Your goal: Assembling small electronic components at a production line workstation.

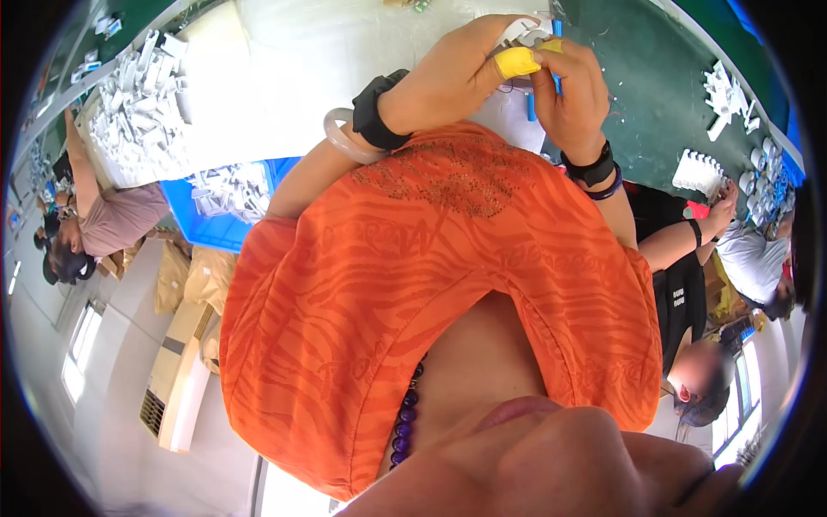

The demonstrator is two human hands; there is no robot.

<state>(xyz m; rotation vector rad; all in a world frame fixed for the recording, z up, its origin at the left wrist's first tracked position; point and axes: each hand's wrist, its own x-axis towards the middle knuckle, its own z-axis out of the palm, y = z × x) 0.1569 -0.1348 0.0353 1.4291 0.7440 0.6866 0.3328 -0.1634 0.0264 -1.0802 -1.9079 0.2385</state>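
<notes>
Both hands meet above the bench at the top centre. My left hand point(461, 73) is closed round a small white plastic part point(524, 33), whose exact kind I cannot make out. A yellow wrap point(517, 63) covers the left thumb. My right hand point(575, 95) pinches at the right side of the same part, its fingers bent and also wearing some yellow on one tip. Fingers hide much of the part. Just beyond and below the right fingers show narrow strips of blue point(531, 107).
A large heap of white plastic parts point(142, 108) lies on the bench at left. Below it stands a blue bin point(207, 228) with more white pieces. White parts point(728, 96) lie on the green surface point(642, 82) at right. Other people work at both sides.
</notes>
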